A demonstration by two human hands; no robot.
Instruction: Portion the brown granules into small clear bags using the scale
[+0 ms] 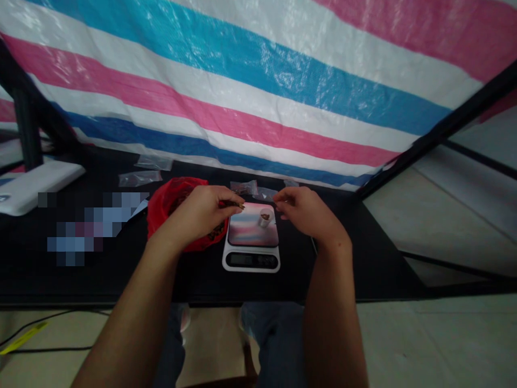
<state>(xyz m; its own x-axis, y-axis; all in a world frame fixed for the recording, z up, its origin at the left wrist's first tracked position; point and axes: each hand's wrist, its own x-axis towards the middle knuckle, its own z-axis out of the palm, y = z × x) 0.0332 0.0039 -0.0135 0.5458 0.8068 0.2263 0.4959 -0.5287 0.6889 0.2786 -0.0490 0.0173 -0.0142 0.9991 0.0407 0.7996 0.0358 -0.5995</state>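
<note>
A white kitchen scale (251,264) with a shiny reflective plate lies on the black table, its display towards me. On the plate's right part stands a small clear cup (265,220) with brown bits in it. My left hand (204,207) reaches over a red plastic bag (159,207) and pinches some small brown-gold pieces (238,205) above the plate's far left corner. Dark loose pieces show inside the bag, partly hidden by that hand. Beside the plate's far right corner is my right hand (305,209), fingers curled together; whatever they hold is too small to tell.
Small clear zip bags (139,178) lie at the back left. Behind the scale is another bag (244,187) with brown contents. A white device (44,183) stands far left. A striped plastic sheet (242,81) and black frame bars (436,132) bound the table.
</note>
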